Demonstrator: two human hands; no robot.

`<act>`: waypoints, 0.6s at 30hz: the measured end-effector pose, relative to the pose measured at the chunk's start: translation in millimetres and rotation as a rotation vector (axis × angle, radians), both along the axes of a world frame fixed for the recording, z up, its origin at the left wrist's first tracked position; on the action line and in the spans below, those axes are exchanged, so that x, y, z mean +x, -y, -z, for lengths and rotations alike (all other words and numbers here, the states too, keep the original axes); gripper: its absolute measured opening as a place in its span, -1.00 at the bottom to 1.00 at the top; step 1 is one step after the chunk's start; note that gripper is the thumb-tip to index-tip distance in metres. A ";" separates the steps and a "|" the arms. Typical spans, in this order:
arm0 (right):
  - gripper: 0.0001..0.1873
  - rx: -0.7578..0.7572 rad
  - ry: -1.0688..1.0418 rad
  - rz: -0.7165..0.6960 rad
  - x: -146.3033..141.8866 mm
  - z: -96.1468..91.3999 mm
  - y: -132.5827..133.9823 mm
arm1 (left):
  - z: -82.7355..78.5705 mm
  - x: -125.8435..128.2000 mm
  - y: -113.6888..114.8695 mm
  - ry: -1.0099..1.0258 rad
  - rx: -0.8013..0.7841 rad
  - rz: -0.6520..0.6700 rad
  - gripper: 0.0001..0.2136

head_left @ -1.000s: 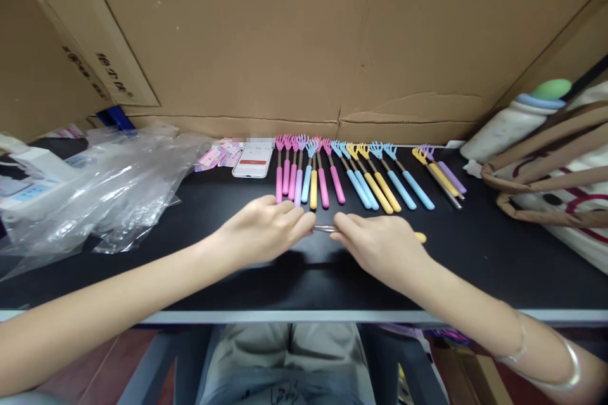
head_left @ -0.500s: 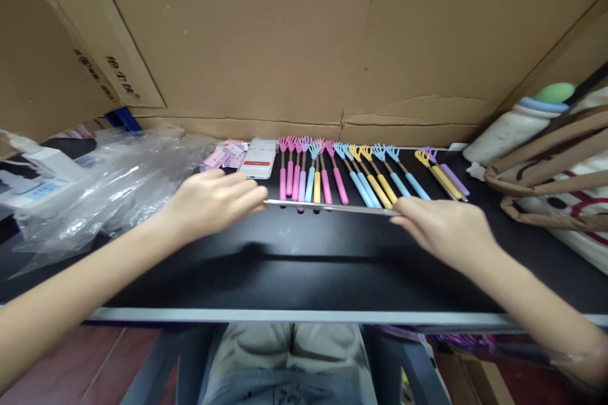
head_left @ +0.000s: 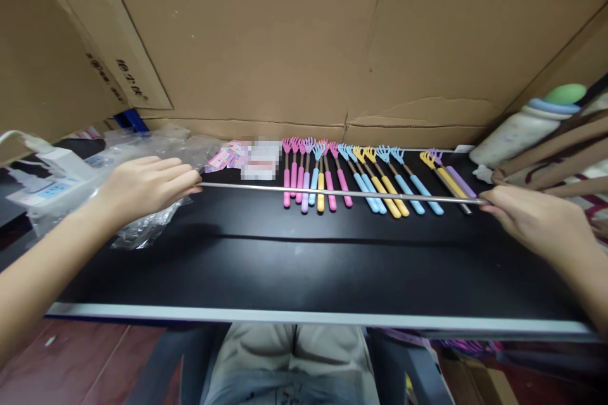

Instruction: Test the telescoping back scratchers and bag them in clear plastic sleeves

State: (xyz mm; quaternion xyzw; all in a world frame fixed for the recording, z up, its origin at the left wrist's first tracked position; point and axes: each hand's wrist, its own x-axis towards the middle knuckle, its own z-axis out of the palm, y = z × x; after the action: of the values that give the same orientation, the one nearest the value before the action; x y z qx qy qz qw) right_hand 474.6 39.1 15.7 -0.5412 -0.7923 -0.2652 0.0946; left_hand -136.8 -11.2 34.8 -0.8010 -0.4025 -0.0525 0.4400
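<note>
A thin telescopic metal rod (head_left: pixel 332 192) stretches almost level above the black table, with a closed hand at each end. My left hand (head_left: pixel 154 183) wraps round its left end, above the clear plastic bags. Round the right end my right hand (head_left: pixel 536 212) is closed, near the yellow and purple scratchers. Both rod ends are hidden in my fists. Behind and below the rod lies a row of back scratchers with claw heads and pink, purple, blue and yellow handles, such as a pink back scratcher (head_left: pixel 287 178) and a blue back scratcher (head_left: pixel 411 186).
Crumpled clear plastic bags (head_left: pixel 147 228) and a white power strip (head_left: pixel 52 193) lie at the left. Colourful cards (head_left: pixel 228 157) sit beside a blurred-out patch. A white bottle (head_left: pixel 513 130) and a bag (head_left: pixel 536 171) stand at the right. Cardboard (head_left: pixel 285 44) walls the back.
My hands have moved far apart, left and right. The rod between them shows much longer now, drawn out from its shorter length. The scratchers on the table stay in place.
</note>
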 end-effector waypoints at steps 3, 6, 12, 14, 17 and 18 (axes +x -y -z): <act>-0.42 -0.011 0.117 0.004 8.0 -2.8 3.1 | -3.9 -9.4 8.2 0.028 0.015 0.033 -0.65; -0.35 0.020 0.137 -0.014 14.8 -3.2 3.0 | -8.4 -21.1 13.9 -0.057 0.093 0.078 -0.69; -0.43 -0.062 0.035 -0.084 4.9 3.9 -7.6 | -6.6 -24.0 8.3 -0.137 0.208 0.157 -0.70; -0.55 -0.032 0.001 -0.117 -10.2 2.6 0.4 | -1.5 -24.1 5.4 -0.131 0.218 0.178 -0.70; -0.71 0.123 -0.116 -0.200 -46.1 -2.8 35.6 | 6.8 -25.1 2.4 -0.112 0.236 0.195 -0.71; -0.76 0.155 -0.177 -0.260 -60.9 -3.5 52.9 | 9.2 -25.0 1.4 -0.104 0.230 0.205 -0.71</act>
State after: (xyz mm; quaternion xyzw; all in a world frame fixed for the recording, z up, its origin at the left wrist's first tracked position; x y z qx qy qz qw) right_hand 413.7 -13.9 19.3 -0.4466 -0.8213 -0.2625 0.2390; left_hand -161.8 -12.7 25.6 -0.7839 -0.2869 -0.1013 0.5412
